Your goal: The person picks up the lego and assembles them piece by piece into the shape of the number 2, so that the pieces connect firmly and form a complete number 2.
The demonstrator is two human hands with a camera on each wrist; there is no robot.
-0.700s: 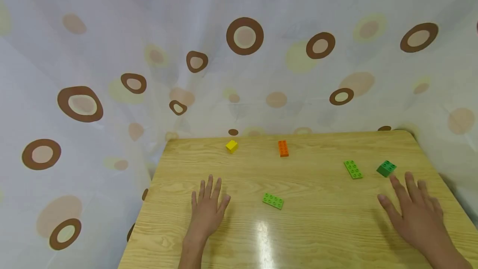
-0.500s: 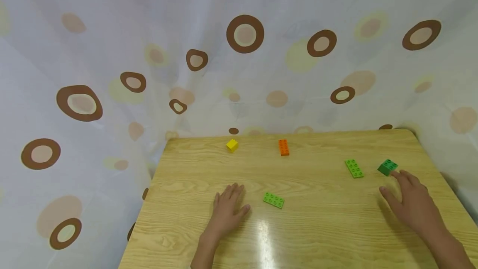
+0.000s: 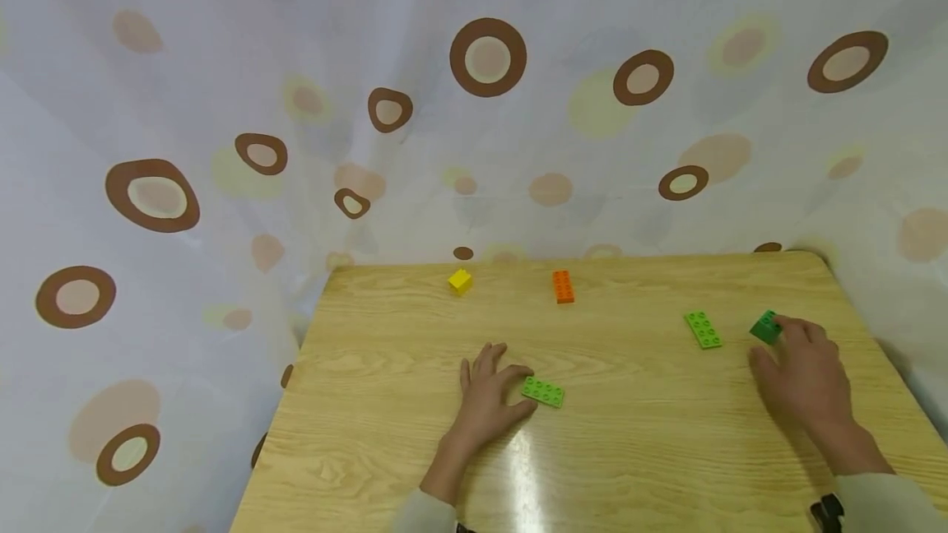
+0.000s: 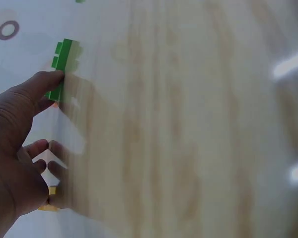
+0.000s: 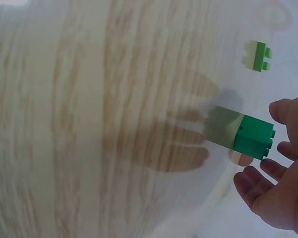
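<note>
My left hand (image 3: pixel 485 408) reaches to the left end of a flat light green toy brick (image 3: pixel 543 391), thumb and index finger spread on either side of that end. In the left wrist view the thumb overlaps this brick (image 4: pixel 62 62); whether it touches cannot be told. On the right, my right hand (image 3: pixel 807 373) is at a taller dark green brick (image 3: pixel 766 327), its index finger partly covering the brick's right side. The right wrist view shows the thumb apart from the dark green brick (image 5: pixel 254 136), with the other fingers spread beside and below it.
Another flat light green brick (image 3: pixel 704 330) lies left of the dark green one. Towards the back of the wooden table (image 3: pixel 355 434) are an orange brick (image 3: pixel 563 286) and a yellow brick (image 3: pixel 460 281). A patterned curtain (image 3: pixel 415 212) hangs behind the table and along its left side.
My left hand has moved right to the flat light green brick, its thumb and index finger parting. My right hand has come forward and left over the dark green brick's edge.
</note>
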